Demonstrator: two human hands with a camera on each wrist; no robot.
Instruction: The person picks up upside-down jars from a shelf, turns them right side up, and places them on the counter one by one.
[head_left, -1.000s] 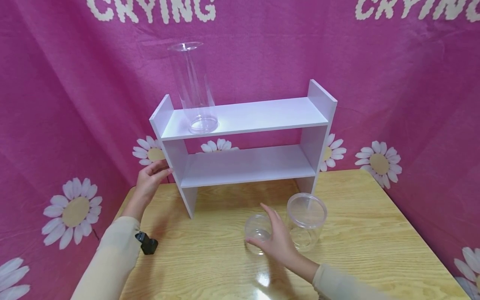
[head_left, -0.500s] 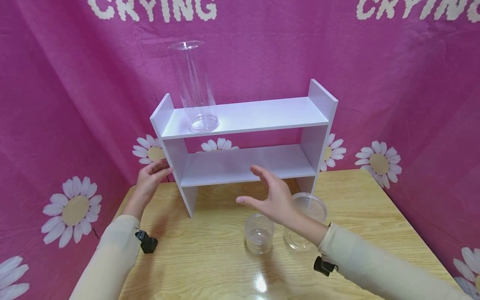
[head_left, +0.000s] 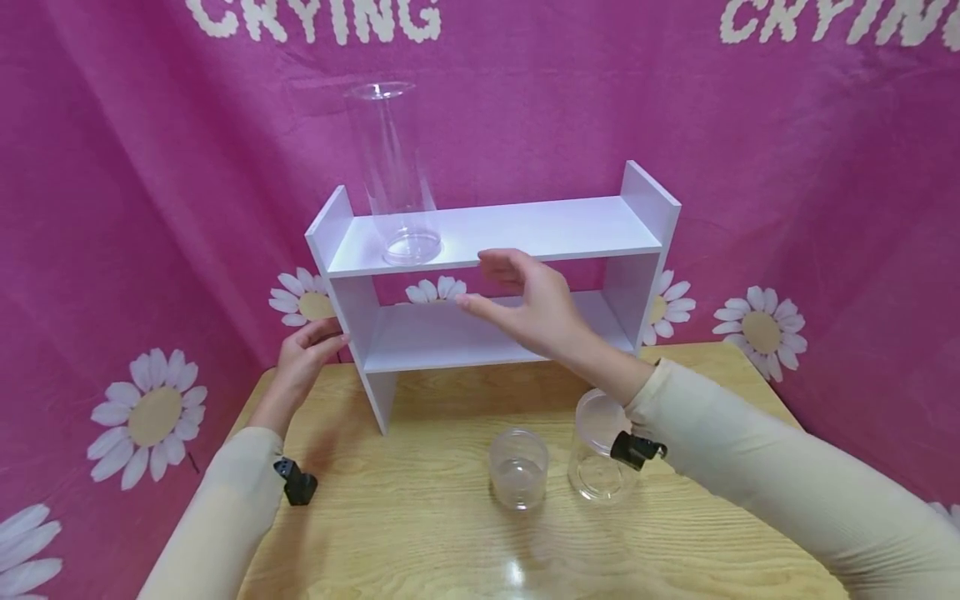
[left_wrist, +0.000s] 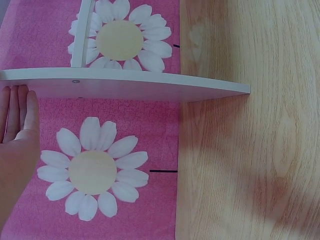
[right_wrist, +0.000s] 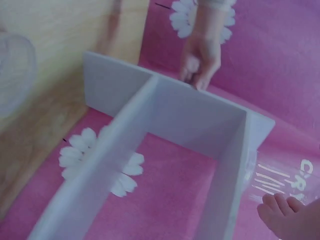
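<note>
My left hand (head_left: 303, 354) rests its fingertips against the outer face of the left side panel (left_wrist: 150, 86) of a white two-tier shelf (head_left: 540, 229). Its fingers look fairly straight in the left wrist view. My right hand (head_left: 536, 308) is raised in front of the shelf, thumb and fingers spread apart, holding nothing. On the top tier, at the left end, stands a tall clear cylinder (head_left: 396, 183) with a flared rim. Below my right arm, a small clear plastic cup (head_left: 519, 471) and a larger clear jar (head_left: 596, 471) stand on the table; the arm partly covers the jar.
The wooden table (head_left: 420, 533) carries the shelf near its back edge. Pink cloth (head_left: 525, 100) with daisies and lettering hangs behind and at both sides. Black wrist cameras (head_left: 297, 483) sit on both sleeves.
My right hand has risen from beside the small cup to the shelf's height, leaving the cup on the table. The left hand has stayed at the side panel.
</note>
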